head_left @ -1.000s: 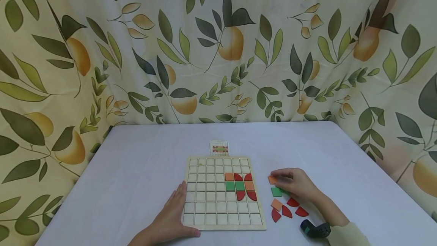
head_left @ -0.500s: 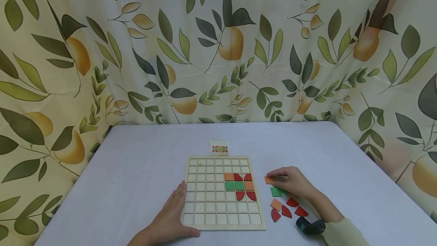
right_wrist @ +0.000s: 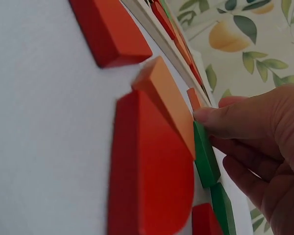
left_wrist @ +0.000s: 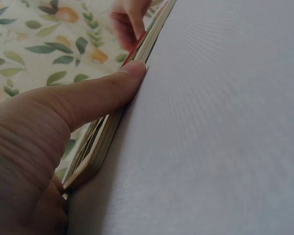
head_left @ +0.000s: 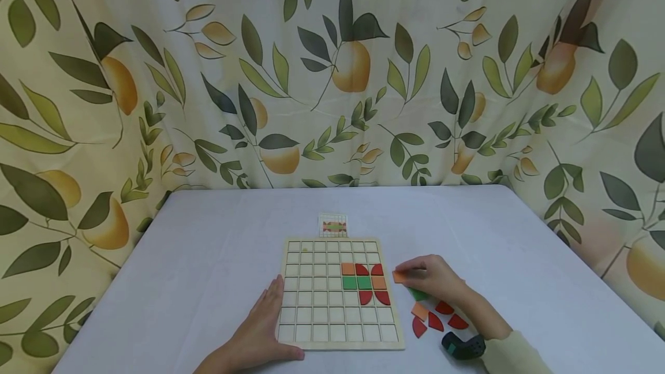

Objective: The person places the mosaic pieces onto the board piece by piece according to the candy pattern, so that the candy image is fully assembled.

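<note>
Card point(head_left: 333, 226): printed coloured pattern
Right hand point(head_left: 435, 277): grip pinches orange tile point(head_left: 399, 277) near grid board point(head_left: 306, 299)
Left hand point(head_left: 257, 328): grip spread, touching grid board's edges

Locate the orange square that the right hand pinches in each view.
Head: the orange square in the right hand, just right of the board.
Left wrist: not visible.
Right wrist: the orange square, slightly above and right of centre, partly hidden.
Shared landmark, in all three views: the board.
</note>
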The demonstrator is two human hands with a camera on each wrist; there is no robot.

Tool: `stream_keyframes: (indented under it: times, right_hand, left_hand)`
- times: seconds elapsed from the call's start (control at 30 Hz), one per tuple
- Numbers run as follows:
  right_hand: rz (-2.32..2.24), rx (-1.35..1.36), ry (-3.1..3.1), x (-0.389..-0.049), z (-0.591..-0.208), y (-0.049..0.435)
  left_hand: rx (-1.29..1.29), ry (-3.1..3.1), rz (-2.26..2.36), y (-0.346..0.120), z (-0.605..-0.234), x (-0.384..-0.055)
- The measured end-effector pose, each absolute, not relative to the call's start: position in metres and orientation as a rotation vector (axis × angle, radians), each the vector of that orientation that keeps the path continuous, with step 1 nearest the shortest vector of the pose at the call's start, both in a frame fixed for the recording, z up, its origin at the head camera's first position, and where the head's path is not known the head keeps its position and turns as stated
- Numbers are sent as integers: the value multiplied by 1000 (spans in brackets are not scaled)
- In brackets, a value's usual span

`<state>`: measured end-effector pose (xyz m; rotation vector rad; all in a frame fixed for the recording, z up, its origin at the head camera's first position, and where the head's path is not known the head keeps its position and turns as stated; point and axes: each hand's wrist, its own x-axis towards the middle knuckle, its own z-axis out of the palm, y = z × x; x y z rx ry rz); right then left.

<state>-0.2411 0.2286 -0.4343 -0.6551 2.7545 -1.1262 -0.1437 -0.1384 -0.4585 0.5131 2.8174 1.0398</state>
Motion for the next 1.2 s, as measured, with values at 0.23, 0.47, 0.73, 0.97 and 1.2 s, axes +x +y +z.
stream_keyframes:
  times: [0.23,0.47,0.73,0.97,1.2]
  right_hand:
    - [-1079,-666,2787,-236,-433,223]
    - [-1037,-728,2827,-233,-435,223]
    - [-1072,-716,2853,-229,-433,220]
    - [-1102,-754,2863,-225,-430,212]
    - [-1155,-761,2773,-224,-430,203]
  left_hand:
    - [530,2822,1055,-140,-459,-142]
    - [532,2818,1067,-140,-460,-142]
    - [514,2811,1050,-140,-458,-143]
    - [519,2810,1052,-140,-458,-143]
    - [513,2815,1041,-139,-459,-143]
